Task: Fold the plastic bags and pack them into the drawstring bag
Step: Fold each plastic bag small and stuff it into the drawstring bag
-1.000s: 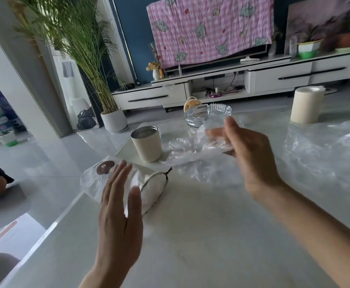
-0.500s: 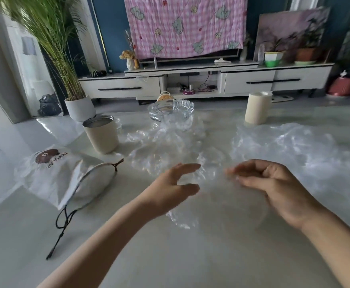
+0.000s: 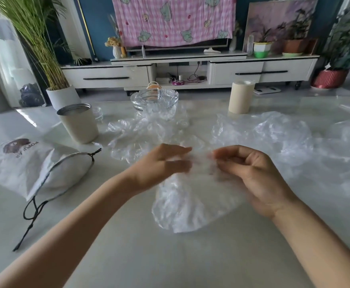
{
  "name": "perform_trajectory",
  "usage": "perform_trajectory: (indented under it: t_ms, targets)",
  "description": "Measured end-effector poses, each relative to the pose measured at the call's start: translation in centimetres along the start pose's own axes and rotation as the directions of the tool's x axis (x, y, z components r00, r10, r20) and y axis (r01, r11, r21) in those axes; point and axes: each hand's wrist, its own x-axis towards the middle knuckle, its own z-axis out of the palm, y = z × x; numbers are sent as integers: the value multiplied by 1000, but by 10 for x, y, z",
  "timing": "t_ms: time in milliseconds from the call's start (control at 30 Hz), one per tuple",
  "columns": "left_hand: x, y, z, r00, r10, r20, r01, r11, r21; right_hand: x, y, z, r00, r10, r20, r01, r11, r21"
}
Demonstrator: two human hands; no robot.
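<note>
The clear plastic bag (image 3: 190,200) is right between your two hands. Its bottom lies on the table (image 3: 170,262), close to you, and its top comes up to your fingertips.

Your right hand (image 3: 251,173) has its fingers curled in, and they pinch the top of the bag. Your left hand (image 3: 161,165) comes in from the other side. Its fingers are nearly straight, with the thumb a little above them, and the tips are at the plastic. That spot is blurry, so I cannot tell if this hand has a real hold.

Just past your left fingertips lies a crumpled bag (image 3: 136,138), clear too. Past your right hand, and out to its right, spreads a big heap of clear plastic (image 3: 273,138). The edges all run together, so I cannot tell where one bag stops.

The drawstring bag (image 3: 35,169) lies well off to the left of your left hand. It is white with a brown bear face, and its open end points toward that hand. Its black cord (image 3: 31,217) trails back toward you.

A beige cup (image 3: 78,125) stands upright just beyond the drawstring bag. A glass bowl (image 3: 154,100) sits farther out, past your left hand, with crumpled plastic against it. A beige roll (image 3: 240,96) stands upright far out past your right hand.
</note>
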Motion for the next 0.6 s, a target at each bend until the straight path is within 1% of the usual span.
perform_trajectory:
  t_ms: [33, 67, 100, 133, 167, 200, 234, 267, 300, 334, 367, 400, 434, 467, 501, 534, 567, 601]
  targets:
    - [-3, 0, -3, 999, 25, -23, -26, 999, -20, 2, 4, -2, 996, -48, -70, 41, 994, -101]
    - [-6, -3, -4, 997, 27, -78, -27, 1000, -5, 4, 10, -4, 982, -145, -121, 109, 957, -267]
    - [-9, -7, -5, 989, 7, -146, -2, 1000, 30, 6, 15, -4, 958, -256, -128, 179, 883, -433]
    - [-12, -11, -4, 978, -27, -205, 38, 998, 47, 6, 20, -3, 936, -338, -97, 232, 802, -551]
    - [-15, -15, -4, 967, -52, -249, 71, 995, 68, 6, 24, -1, 924, -378, -56, 265, 739, -619]
    - [-17, -20, -4, 959, -41, -281, 83, 987, 137, 4, 26, 1, 920, -393, -17, 287, 702, -652]
    - [-21, -26, -7, 956, -14, -293, 92, 963, 255, 2, 27, 3, 918, -397, 18, 304, 671, -676]
    - [-25, -32, -12, 960, -2, -281, 116, 913, 391, 1, 29, 4, 918, -394, 43, 306, 633, -711]
    - [-29, -36, -17, 963, -14, -267, 158, 836, 525, 0, 30, 3, 924, -376, 65, 289, 578, -763]
    - [-32, -40, -22, 960, -27, -278, 205, 743, 637, -1, 32, 1, 937, -338, 89, 254, 485, -837]
    - [-36, -44, -26, 953, 25, -303, 218, 639, 738, -2, 33, 2, 953, -288, 99, 203, 359, -911]
    - [-39, -47, -27, 944, 115, -310, 197, 559, 806, -3, 32, 1, 963, -254, 91, 151, 228, -962]
    - [-42, -46, -24, 919, 215, -330, 167, 544, 822, -4, 31, 1, 953, -287, 93, 146, 167, -975]
    - [-45, -37, -16, 877, 315, -364, 128, 576, 808, -5, 27, 1, 923, -365, 119, 189, 162, -968]
    - [-49, -31, -7, 849, 369, -379, 80, 618, 782, -5, 25, 4, 885, -439, 158, 262, 187, -947]
    - [-51, -24, 5, 855, 380, -354, 11, 668, 744, -6, 23, 7, 831, -519, 200, 347, 203, -916]
    - [-51, -20, 16, 873, 375, -313, -59, 716, 695, -6, 23, 13, 815, -523, 249, 429, 255, -867]
    - [-52, -22, 28, 912, 323, -252, -94, 765, 638, -6, 25, 19, 834, -466, 296, 479, 345, -807]
